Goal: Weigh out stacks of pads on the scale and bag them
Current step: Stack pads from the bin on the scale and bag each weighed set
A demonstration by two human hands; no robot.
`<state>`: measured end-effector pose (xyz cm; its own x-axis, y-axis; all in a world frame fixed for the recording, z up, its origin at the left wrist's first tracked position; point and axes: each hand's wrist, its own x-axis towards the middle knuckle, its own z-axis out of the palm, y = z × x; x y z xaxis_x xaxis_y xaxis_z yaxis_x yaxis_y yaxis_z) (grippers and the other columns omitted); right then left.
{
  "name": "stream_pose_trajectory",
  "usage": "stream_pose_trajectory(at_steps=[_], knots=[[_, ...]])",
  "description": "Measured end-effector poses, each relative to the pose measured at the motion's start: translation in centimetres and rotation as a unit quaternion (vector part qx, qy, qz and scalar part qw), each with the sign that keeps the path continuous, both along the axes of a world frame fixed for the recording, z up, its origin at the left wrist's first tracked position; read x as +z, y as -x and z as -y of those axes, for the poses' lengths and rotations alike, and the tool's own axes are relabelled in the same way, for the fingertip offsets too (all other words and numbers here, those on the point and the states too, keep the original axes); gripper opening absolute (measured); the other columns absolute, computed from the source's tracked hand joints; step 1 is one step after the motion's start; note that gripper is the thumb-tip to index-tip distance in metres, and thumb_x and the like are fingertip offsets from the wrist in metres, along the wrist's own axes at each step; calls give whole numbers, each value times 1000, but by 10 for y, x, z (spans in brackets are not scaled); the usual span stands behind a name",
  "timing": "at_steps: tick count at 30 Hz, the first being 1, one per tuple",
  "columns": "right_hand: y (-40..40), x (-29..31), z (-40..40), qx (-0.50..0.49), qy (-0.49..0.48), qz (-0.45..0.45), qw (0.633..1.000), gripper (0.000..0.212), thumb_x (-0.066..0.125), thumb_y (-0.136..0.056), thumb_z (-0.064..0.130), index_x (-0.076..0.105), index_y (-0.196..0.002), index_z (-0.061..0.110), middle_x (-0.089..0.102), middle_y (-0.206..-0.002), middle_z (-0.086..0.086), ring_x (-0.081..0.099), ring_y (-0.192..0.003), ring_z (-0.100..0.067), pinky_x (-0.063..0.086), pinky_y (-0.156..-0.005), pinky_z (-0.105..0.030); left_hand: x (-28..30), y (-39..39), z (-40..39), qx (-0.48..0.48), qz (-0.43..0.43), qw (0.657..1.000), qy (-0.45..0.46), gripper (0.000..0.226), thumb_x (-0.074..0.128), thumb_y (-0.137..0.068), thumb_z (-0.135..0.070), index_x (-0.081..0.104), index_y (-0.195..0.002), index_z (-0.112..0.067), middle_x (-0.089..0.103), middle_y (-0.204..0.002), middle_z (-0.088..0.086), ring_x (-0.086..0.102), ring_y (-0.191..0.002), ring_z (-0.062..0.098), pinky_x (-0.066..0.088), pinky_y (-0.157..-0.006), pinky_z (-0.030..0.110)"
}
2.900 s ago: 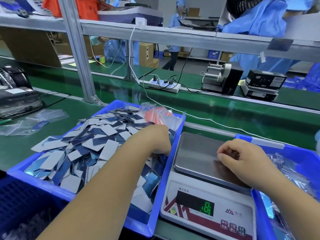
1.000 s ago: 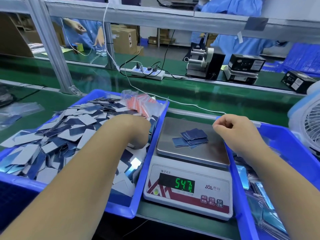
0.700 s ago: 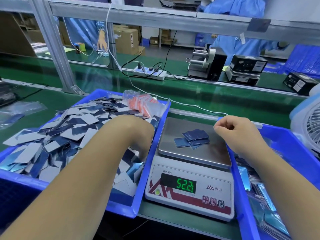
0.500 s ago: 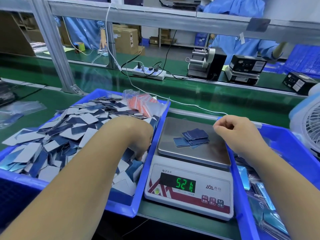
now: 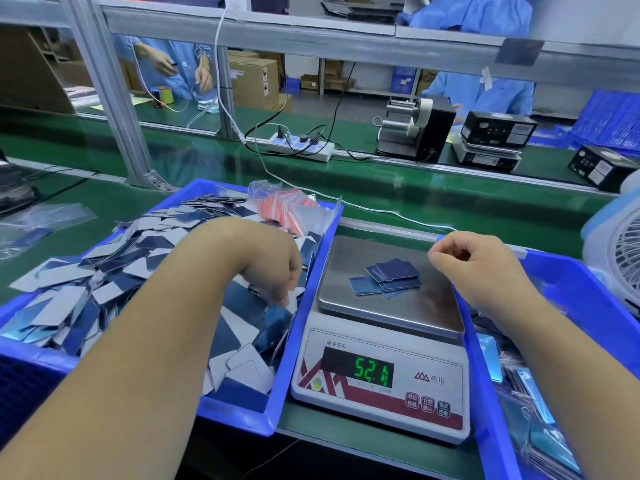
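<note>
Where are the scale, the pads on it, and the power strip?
scale [image 5: 377, 403], head view, white front panel.
pads [image 5: 389, 279], head view, middle of the small pile.
power strip [image 5: 300, 147], head view, white top.

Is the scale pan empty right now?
No, a small loose stack of dark blue pads lies on the scale pan, and the green display shows a nonzero reading.

Bright, even overhead light fills the scene with only soft shadows, a pale sheen lies on the steel pan of the scale [image 5: 388, 303] and the glossy green surface [image 5: 398, 199], the far rail [image 5: 311, 39] bows from wide-angle distortion, and the near forearms look soft.
</note>
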<state>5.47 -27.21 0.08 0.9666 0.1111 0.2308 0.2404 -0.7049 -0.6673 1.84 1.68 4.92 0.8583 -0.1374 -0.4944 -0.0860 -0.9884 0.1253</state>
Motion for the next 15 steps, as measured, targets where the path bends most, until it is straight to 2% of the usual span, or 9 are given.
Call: stream_pose_trajectory(at_steps=[2,5,8,10,13,15], knots=[[0,0,0,-2,-3,-1,1000,20,60,-87,19,66,-69,25,60,-57,13,48,-50,1,38,-52,-26,3,-2,-4,14,24,999,23,17,78,-84,-23,62,-78,-23,70,-71,-9,58,-71,13,46,-69,28],[1,0,0,0,-4,-3,1000,22,59,-87,19,66,-68,26,59,-56,14,48,-49,1,37,-52,-26,8,-8,-6,52,109,991,53,17,74,-87,-25,60,-78,-23,68,-79,-4,55,-67,16,43,-63,27],[1,1,0,1,-7,-3,1000,22,59,-88,18,65,-68,25,58,-55,15,48,-49,0,37,-52,-26,12,-14,-2,100,235,962,102,9,67,-91,-28,62,-87,-21,63,-87,-6,55,-70,15,42,-62,26],[1,1,0,-1,-12,-3,1000,22,59,-88,17,65,-68,24,56,-54,14,46,-48,-1,36,-53,-26,12,-19,7,119,298,931,174,9,66,-91,-30,61,-84,-27,62,-88,-8,57,-70,9,39,-56,24],[0,2,1,-11,-15,2,1000,21,60,-88,17,66,-69,24,56,-54,15,46,-49,0,36,-53,-27,2,-24,40,122,287,895,320,15,69,-89,-32,61,-77,-28,62,-75,-9,52,-48,0,37,-42,17],[-1,2,1,-17,-13,0,1000,21,60,-88,18,67,-70,24,58,-55,15,47,-50,2,37,-53,-27,-11,-27,65,123,243,886,374,13,70,-89,-31,63,-79,-28,62,-76,-9,48,-47,1,36,-40,15]])
